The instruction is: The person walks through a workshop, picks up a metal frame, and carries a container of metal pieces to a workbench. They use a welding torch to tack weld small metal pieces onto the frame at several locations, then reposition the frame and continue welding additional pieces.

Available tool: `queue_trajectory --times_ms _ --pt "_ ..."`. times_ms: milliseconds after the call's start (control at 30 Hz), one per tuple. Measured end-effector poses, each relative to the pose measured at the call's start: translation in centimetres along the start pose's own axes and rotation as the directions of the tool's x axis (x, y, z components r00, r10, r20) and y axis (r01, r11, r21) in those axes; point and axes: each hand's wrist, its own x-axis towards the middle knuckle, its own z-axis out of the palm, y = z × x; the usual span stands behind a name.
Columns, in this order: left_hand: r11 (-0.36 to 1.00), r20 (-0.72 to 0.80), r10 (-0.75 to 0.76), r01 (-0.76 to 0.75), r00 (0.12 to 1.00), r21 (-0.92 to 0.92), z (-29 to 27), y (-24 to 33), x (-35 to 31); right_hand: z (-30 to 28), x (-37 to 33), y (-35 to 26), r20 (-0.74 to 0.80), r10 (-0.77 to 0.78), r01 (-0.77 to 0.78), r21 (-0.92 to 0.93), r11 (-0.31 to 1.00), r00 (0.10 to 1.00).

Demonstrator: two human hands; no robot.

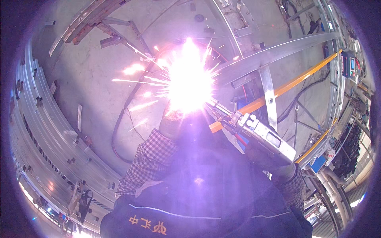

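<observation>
A silver welding gun (268, 137) slants up and to the left, its nozzle end running into a very bright white glare with sparks flying out, mostly leftward. My right hand (274, 158), in a dark glove, is closed round the gun from below, with its fingers mostly hidden. Close beneath the glare is my left hand (171, 122), at the end of a checked sleeve (152, 152). The glare washes out its fingers and whatever they may touch. A long grey metal beam (278, 51) reaches from the glare toward the upper right.
A yellow bar (301, 77) crosses under the beam, beside a flat metal strip (270, 99). Long metal profiles (59, 139) lie stacked at left. A dark hose (118, 123) curves over the floor. A blue device with a screen (350, 65) stands at far right.
</observation>
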Motion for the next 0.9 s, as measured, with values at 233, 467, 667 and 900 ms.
queue_trajectory --times_ms 233,467,667,900 --pt "0.988 0.046 -0.145 0.147 0.988 -0.046 -0.9 3.0 1.1 -0.1 0.0 0.2 0.012 0.005 -0.005 0.042 0.999 1.0" --pt "0.987 0.077 -0.116 0.106 0.99 0.121 -1.4 4.3 1.2 -0.4 -0.1 0.6 0.025 0.003 -0.005 0.083 0.997 1.0" --pt "0.984 -0.017 -0.127 0.124 0.992 -0.13 -0.8 3.4 1.0 -0.8 -0.1 1.0 0.045 0.01 -0.016 0.145 0.989 0.999" --pt "0.528 0.043 -0.326 0.219 0.944 -0.82 -0.3 4.6 1.2 -2.9 -1.0 3.2 0.091 0.026 -0.059 0.385 0.921 0.996"
